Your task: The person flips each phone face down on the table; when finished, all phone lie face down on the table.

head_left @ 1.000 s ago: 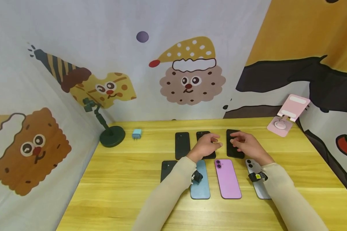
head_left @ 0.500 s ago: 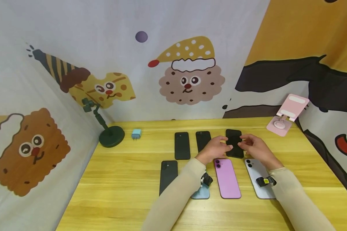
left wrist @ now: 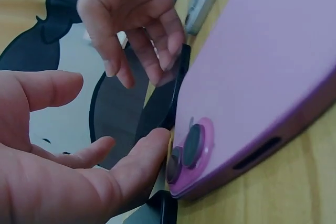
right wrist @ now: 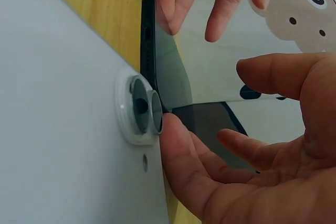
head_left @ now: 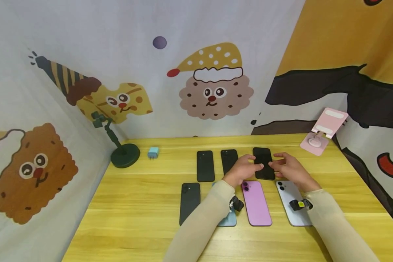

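A black phone lies screen up at the right end of the back row on the yellow table. My left hand is at its near left corner and my right hand at its near right corner. In the left wrist view my left thumb touches the black phone at its edge, next to the purple phone. In the right wrist view my right thumb touches the black phone's near corner, and the other fingers hover over the screen. The phone lies flat.
Two more black phones share the back row. In the front row lie a black phone, a blue phone, the purple phone and a pale phone. A green stand, a blue charger and a pink stand sit at the back.
My left hand has moved right, off the middle black phone to the right one. Both hands have closed in on that phone's near corners.
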